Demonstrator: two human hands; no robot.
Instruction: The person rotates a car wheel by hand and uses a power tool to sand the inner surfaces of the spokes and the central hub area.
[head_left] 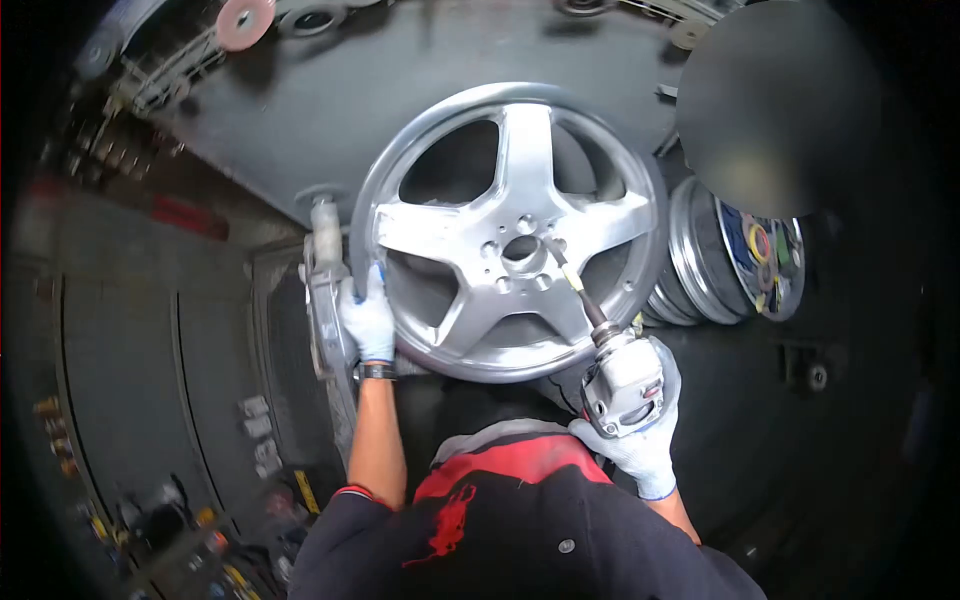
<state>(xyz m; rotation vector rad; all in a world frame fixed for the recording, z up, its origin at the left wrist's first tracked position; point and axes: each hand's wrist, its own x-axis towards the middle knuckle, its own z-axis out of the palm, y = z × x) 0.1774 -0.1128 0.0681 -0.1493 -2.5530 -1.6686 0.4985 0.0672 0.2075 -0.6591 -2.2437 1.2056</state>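
Observation:
A silver five-spoke alloy wheel (510, 235) stands tilted against a dark round workbench (300, 110). My left hand (368, 318), in a white glove, grips the wheel's rim at its lower left. My right hand (640, 430), also gloved, is closed around a grey die grinder (622, 385). The grinder's thin shaft (575, 285) reaches up to the wheel's hub, its tip touching near the centre bore.
A second wheel (735, 255) with coloured discs inside leans at the right. A metal vise-like fixture (325, 290) stands left of the wheel. A pink grinding disc (244, 20) lies at the bench's far edge. Small tools are scattered on the floor at the lower left (180, 520).

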